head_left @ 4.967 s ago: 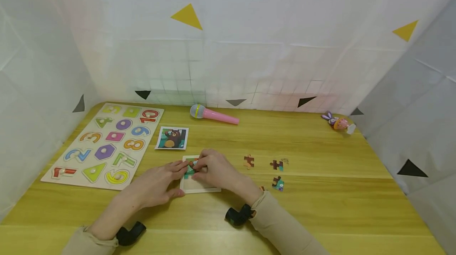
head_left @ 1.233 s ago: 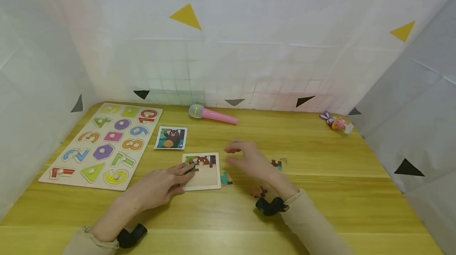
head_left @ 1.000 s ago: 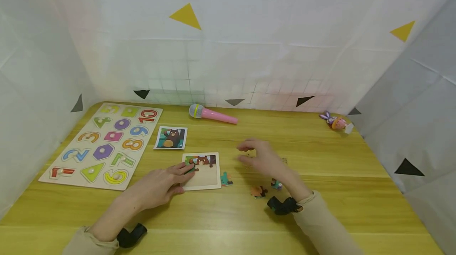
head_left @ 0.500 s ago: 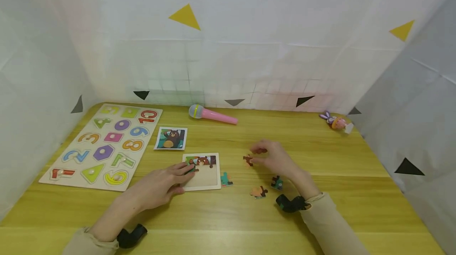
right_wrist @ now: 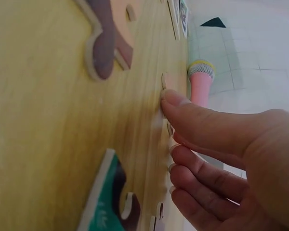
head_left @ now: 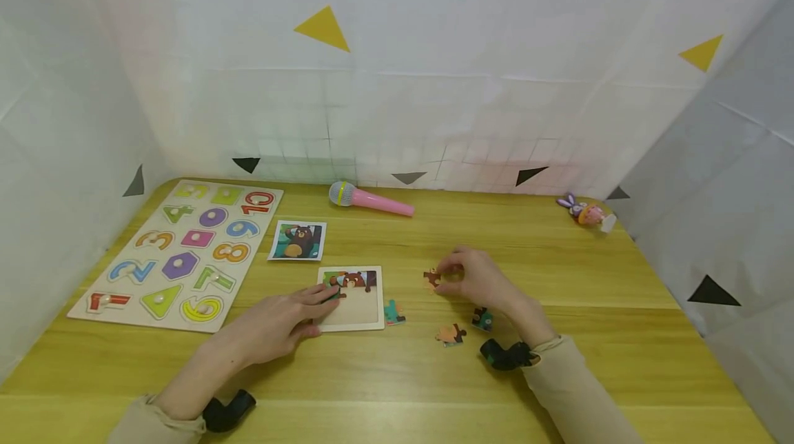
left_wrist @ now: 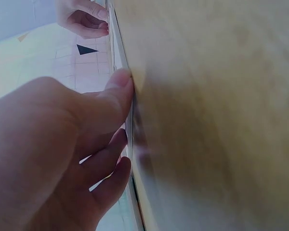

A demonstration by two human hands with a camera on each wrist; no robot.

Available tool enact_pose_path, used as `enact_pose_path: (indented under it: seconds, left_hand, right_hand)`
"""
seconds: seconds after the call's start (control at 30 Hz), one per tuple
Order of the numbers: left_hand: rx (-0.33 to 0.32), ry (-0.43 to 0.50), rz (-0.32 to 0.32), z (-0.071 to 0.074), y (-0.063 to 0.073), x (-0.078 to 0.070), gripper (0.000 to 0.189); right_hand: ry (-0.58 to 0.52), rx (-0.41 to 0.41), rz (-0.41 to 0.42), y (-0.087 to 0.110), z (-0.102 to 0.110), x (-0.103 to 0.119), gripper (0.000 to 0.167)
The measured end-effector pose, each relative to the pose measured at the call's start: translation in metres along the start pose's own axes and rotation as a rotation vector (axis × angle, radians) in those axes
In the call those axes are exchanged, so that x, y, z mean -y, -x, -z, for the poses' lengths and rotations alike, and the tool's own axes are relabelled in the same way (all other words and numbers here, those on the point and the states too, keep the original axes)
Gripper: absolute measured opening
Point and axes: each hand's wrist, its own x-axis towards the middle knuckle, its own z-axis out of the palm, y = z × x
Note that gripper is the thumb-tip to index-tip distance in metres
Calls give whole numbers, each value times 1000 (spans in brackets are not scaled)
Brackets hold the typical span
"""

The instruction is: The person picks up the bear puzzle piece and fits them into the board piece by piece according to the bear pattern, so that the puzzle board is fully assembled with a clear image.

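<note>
"What is found farthest left?"

"A number board (head_left: 176, 261), laid with its long axis running away from the person and leaning right. Beyond its right edge a bear card (head_left: 298, 241) is set, the bear's head pointed to the far side."

"And the left hand (head_left: 279, 323)?"

"It is rested on the left side of the puzzle tray (head_left: 356, 313), fingers loosely extended, nothing gripped. The tray is set squarely, its pictured bear's ears turned to the far side; part of the picture is covered by the fingertips. In the left wrist view it is seen nearly edge-on."

"What is placed to its right?"

"The teal piece (head_left: 392, 313), just beside the rim; whether the two are touching cannot be told. Next, the brown piece (head_left: 431, 280) is seen, its longer axis near to far, the orange end turned toward the person. Its right edge is pinched between thumb and forefinger of the right hand (head_left: 480, 282), the other fingers curled. In the right wrist view the forefinger is mostly hidden."

"Nearer?"

"The orange piece (head_left: 449, 334) is laid crosswise, brown knob pointed right. The dark piece (head_left: 481, 318) is partly shadowed by the wrist."
</note>
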Motion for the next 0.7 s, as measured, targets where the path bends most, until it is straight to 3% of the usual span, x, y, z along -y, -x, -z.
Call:
enact_pose_path:
  seconds: [0.7]
  left_hand:
    - [-18,-85,-31,1,1,-5,49]
  right_hand:
    - [40,-29,15,-3,-5,-1,21]
